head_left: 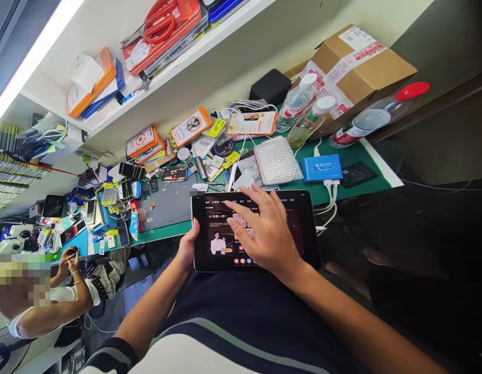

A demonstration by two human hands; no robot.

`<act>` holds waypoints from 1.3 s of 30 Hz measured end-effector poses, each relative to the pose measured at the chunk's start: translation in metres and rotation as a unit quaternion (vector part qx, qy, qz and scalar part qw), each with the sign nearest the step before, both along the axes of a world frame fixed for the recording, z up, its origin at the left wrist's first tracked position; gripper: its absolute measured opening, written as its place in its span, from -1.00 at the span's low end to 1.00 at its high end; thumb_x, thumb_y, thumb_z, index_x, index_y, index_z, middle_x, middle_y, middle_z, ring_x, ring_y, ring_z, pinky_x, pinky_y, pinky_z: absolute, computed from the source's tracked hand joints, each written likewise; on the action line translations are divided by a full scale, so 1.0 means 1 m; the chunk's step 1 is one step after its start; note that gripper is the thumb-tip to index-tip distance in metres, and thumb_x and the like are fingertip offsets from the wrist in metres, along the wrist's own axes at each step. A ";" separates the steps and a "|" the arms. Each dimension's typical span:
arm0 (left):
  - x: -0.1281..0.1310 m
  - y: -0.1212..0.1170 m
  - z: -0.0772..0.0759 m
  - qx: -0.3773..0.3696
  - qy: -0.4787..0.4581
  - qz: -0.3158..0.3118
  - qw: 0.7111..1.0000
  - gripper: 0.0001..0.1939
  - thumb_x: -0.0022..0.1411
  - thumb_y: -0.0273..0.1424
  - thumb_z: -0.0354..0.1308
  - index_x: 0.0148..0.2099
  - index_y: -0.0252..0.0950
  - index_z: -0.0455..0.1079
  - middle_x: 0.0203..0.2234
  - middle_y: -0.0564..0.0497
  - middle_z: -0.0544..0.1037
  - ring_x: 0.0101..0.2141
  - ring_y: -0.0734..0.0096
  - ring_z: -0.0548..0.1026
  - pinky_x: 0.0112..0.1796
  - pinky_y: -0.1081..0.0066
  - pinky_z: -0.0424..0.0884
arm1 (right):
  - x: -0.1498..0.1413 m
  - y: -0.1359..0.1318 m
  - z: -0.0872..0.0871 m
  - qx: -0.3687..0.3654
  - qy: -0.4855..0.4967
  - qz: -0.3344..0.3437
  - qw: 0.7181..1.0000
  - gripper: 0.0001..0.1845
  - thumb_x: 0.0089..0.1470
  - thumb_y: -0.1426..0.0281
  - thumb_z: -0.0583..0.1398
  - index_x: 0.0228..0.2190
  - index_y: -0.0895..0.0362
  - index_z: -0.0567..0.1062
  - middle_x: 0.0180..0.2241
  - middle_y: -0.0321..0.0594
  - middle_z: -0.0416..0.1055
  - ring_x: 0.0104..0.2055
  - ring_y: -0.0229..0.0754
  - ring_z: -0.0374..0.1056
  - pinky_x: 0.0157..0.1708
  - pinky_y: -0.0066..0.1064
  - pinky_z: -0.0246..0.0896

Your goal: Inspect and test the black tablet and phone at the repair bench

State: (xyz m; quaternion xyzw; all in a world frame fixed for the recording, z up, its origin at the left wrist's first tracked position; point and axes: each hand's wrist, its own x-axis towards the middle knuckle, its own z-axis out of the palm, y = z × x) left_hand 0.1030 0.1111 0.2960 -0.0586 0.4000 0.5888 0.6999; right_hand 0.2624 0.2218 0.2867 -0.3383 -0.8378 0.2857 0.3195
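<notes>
A tablet [303,234] with a lit dark screen is held level in front of my body. My left hand [186,246] grips its left edge, the thumb resting over the bezel. Over the screen's right half spreads my right hand [268,228], fingers apart; its index finger points at the top row of menu words. Whether that fingertip touches the glass I cannot tell. On the screen show a figure in a white jacket, tiles and a row of small icons. Part of the screen is hidden under my right hand. A white cable runs near the tablet's right side.
Behind lies a green bench [365,192] with a blue charging box [322,168], a bubble-wrapped packet [277,160], plastic bottles [297,104] and a cardboard box [357,67]. Phone parts clutter a grey mat [166,200]. Red scissors [158,23] lie on a shelf. A co-worker [53,306] sits at left, holding something small and dark.
</notes>
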 end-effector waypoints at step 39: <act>-0.010 -0.031 -0.022 -0.024 -0.026 0.095 0.995 -0.23 0.44 0.09 0.00 0.28 -0.51 0.45 0.15 -0.35 0.57 0.14 -0.13 0.55 0.25 0.01 0.31 | 0.074 -0.042 -0.032 0.008 0.068 0.168 0.983 -0.43 0.24 0.48 0.23 0.20 -0.22 0.51 0.00 -0.11 0.43 0.05 0.20 0.41 0.06 0.08 0.30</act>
